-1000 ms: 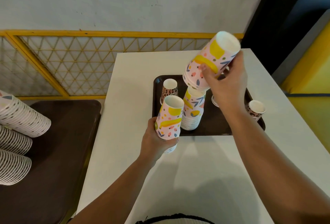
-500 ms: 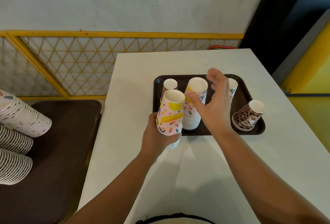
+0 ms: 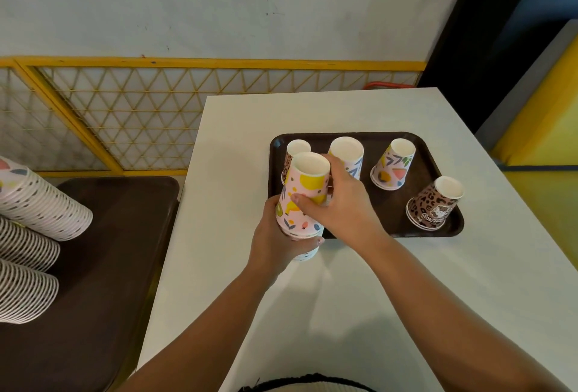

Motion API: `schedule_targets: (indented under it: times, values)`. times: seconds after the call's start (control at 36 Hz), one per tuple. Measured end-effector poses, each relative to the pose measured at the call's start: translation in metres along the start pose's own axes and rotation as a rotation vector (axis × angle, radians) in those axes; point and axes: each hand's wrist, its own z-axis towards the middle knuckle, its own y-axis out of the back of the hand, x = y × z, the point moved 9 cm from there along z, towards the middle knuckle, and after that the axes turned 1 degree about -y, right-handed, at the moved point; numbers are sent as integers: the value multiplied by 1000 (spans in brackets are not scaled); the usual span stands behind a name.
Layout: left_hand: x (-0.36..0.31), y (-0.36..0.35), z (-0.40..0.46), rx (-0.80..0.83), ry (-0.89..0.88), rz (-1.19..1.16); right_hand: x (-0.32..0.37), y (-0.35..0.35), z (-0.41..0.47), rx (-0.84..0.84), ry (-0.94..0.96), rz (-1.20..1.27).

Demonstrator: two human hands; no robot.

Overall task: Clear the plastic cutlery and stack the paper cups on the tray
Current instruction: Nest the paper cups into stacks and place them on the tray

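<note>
A dark brown tray [image 3: 391,138] lies on the white table [image 3: 344,313]. My left hand [image 3: 275,244] holds a stack of upside-down pink patterned cups [image 3: 308,179] from below, at the tray's near left corner. My right hand [image 3: 341,204] grips the upper cup of that stack, thumb on its front. On the tray stand a tall patterned stack [image 3: 348,151], a leopard-print stack [image 3: 295,149] behind the held cups, a floral cup [image 3: 394,165] and a leopard-print cup [image 3: 436,204] at the right. No cutlery is in view.
A dark brown side table [image 3: 93,266] at the left carries long stacks of cups lying on their sides [image 3: 31,235]. A yellow lattice fence [image 3: 125,116] runs behind, below a grey wall. Yellow furniture [image 3: 544,129] stands at the right.
My right hand set its cups down on the tall stack on the tray, then came left and took hold of the pink stack in my left hand.
</note>
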Motion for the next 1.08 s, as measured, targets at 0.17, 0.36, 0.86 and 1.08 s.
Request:
schedule_targets:
  times: [0.17,0.36,0.86,1.08]
  values:
    - [9,-2,-1,8,38,-77,7,17,6,-75,-7,51]
    - [19,-4,-2,10,69,-70,34,67,17,-289,79,97]
    - [18,3,0,-41,55,-28,-2,76,31,-319,41,-118]
    - [10,5,-1,-55,42,-51,14,47,2,-238,154,8]
